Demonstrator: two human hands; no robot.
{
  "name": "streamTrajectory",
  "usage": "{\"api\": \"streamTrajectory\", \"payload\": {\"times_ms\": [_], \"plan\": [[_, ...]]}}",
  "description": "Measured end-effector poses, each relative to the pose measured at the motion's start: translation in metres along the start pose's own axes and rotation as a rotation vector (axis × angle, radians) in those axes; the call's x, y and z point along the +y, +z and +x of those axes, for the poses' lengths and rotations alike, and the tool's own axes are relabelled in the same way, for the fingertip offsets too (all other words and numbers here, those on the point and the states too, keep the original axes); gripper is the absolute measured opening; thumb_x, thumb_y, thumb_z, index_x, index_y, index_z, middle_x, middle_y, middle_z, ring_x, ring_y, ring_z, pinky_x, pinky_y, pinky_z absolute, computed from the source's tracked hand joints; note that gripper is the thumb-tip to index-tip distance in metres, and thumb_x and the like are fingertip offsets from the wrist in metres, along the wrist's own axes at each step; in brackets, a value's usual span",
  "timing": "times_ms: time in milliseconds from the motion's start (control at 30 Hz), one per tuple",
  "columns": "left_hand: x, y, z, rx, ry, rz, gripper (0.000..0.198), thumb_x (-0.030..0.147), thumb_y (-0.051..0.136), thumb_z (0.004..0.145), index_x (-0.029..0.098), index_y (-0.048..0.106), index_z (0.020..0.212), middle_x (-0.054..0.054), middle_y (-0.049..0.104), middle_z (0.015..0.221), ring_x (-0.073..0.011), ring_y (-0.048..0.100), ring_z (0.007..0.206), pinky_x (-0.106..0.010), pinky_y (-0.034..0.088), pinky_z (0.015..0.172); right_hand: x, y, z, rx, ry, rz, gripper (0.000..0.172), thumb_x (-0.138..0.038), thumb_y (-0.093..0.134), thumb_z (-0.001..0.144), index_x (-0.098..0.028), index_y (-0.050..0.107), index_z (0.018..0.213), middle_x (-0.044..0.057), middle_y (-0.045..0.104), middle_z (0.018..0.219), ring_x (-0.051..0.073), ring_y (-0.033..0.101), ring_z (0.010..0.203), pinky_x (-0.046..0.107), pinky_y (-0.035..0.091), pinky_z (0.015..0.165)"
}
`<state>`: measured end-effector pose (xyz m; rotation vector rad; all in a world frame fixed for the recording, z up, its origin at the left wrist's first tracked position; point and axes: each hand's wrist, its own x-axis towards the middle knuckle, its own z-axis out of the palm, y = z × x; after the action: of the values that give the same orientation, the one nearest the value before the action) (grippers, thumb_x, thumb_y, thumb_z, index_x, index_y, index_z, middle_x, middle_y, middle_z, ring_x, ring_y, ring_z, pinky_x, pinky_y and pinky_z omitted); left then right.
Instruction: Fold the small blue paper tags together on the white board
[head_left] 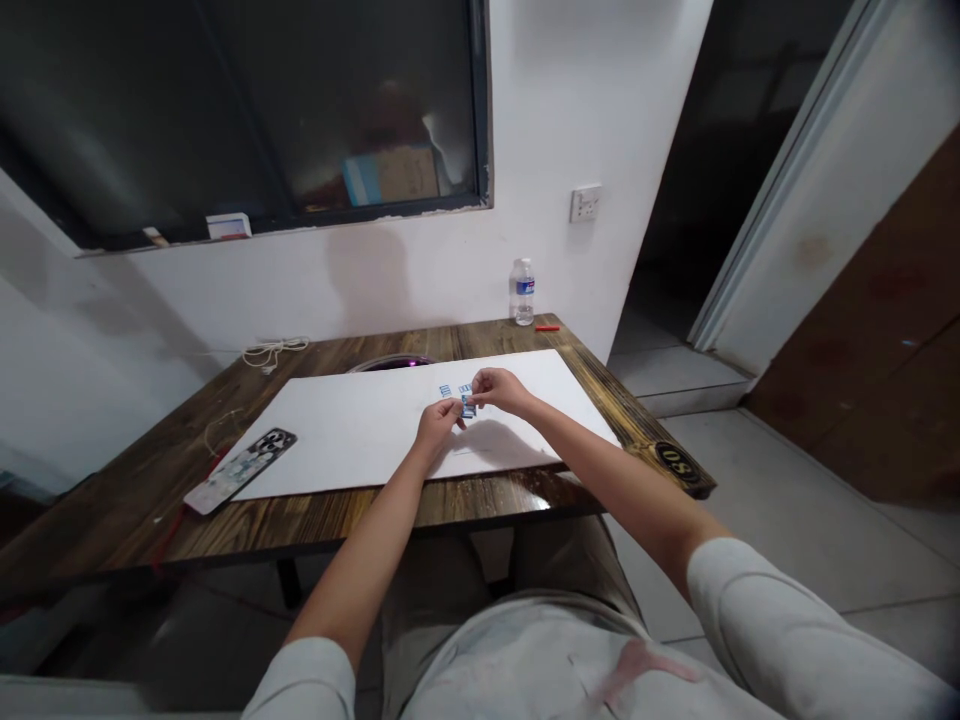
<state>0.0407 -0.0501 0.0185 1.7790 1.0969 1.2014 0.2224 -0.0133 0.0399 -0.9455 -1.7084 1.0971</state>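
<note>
Left hand [439, 424] and right hand [501, 390] pinch one blue piece [468, 408]; two others [445, 392] lie on the board [337, 430]; work seems unfinished.

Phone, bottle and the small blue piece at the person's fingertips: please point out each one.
Phone [241, 471]: head view, middle of its patterned back.
Bottle [525, 287]: head view, on the blue label.
Small blue piece [468, 408]: head view, on its visible face.
</note>
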Motion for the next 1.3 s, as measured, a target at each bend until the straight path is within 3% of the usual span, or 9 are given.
{"api": "streamTrajectory", "payload": {"times_ms": [200,400,533,633,733,833,1033,1300], "plan": [[-0.005,0.0,0.003,0.019,-0.054,-0.043,0.044,0.059,0.067,0.075,0.016,0.073,0.081,-0.005,0.068,0.064,-0.019,0.064,0.059,-0.032,0.05,0.066,0.006,0.002,0.001,0.065,-0.021,0.031,0.042,-0.043,0.087,0.055,-0.015,0.066,0.079,-0.001,0.065,0.06,0.012,0.061,0.055,0.023,0.048,0.054],[-0.01,0.001,0.006,0.145,-0.114,-0.082,0.038,0.047,0.079,0.063,0.016,0.075,0.084,-0.007,0.074,0.077,-0.0189,0.066,0.062,-0.032,0.052,0.064,0.012,0.002,0.004,0.062,-0.025,0.005,0.038,-0.043,0.084,0.06,-0.014,0.073,0.083,0.003,0.068,0.064,0.013,0.061,0.058,0.025,0.048,0.057],[-0.015,-0.001,0.008,0.254,-0.143,-0.066,0.035,0.044,0.079,0.064,0.015,0.075,0.084,-0.006,0.074,0.074,-0.0178,0.066,0.061,-0.031,0.053,0.064,0.018,-0.024,0.013,0.135,0.022,-0.085,0.037,-0.042,0.079,0.068,-0.013,0.075,0.091,0.006,0.072,0.076,0.014,0.063,0.064,0.025,0.049,0.062],[-0.017,-0.002,0.01,0.306,-0.17,-0.083,0.036,0.044,0.08,0.063,0.015,0.075,0.083,-0.006,0.073,0.073,-0.0173,0.066,0.061,-0.03,0.053,0.061,0.021,-0.06,0.019,0.185,0.101,-0.378,0.032,-0.036,0.077,0.073,-0.014,0.076,0.096,0.008,0.074,0.086,0.015,0.064,0.072,0.024,0.047,0.066],[-0.016,-0.002,0.01,0.329,-0.191,-0.105,0.035,0.042,0.08,0.063,0.015,0.075,0.084,-0.005,0.073,0.071,-0.0167,0.065,0.061,-0.029,0.053,0.061,0.024,-0.094,0.024,0.04,0.15,-0.712,0.031,-0.03,0.078,0.073,-0.017,0.076,0.101,0.006,0.074,0.094,0.017,0.066,0.082,0.023,0.045,0.071],[-0.015,-0.002,0.01,0.35,-0.211,-0.119,0.034,0.039,0.08,0.063,0.014,0.076,0.085,-0.005,0.073,0.071,-0.016,0.065,0.061,-0.028,0.053,0.059,0.026,-0.112,0.029,-0.139,0.22,-0.957,0.039,-0.029,0.08,0.071,-0.021,0.074,0.108,0.004,0.073,0.102,0.018,0.067,0.086,0.021,0.045,0.072],[-0.014,-0.003,0.01,0.375,-0.218,-0.139,0.032,0.037,0.081,0.061,0.014,0.076,0.083,-0.005,0.073,0.071,-0.0142,0.063,0.057,-0.027,0.052,0.058,0.034,-0.111,0.04,-0.37,0.271,-1.163,0.047,-0.033,0.084,0.065,-0.024,0.074,0.11,0.005,0.071,0.112,0.021,0.066,0.095,0.021,0.046,0.073],[-0.017,-0.004,0.012,0.381,-0.219,-0.143,0.034,0.039,0.082,0.059,0.014,0.076,0.082,-0.006,0.073,0.07,-0.0148,0.063,0.057,-0.026,0.051,0.057,0.036,-0.107,0.043,-0.399,0.263,-1.171,0.036,-0.027,0.082,0.065,-0.019,0.077,0.099,0.006,0.075,0.098,0.021,0.067,0.086,0.022,0.044,0.066]]}}
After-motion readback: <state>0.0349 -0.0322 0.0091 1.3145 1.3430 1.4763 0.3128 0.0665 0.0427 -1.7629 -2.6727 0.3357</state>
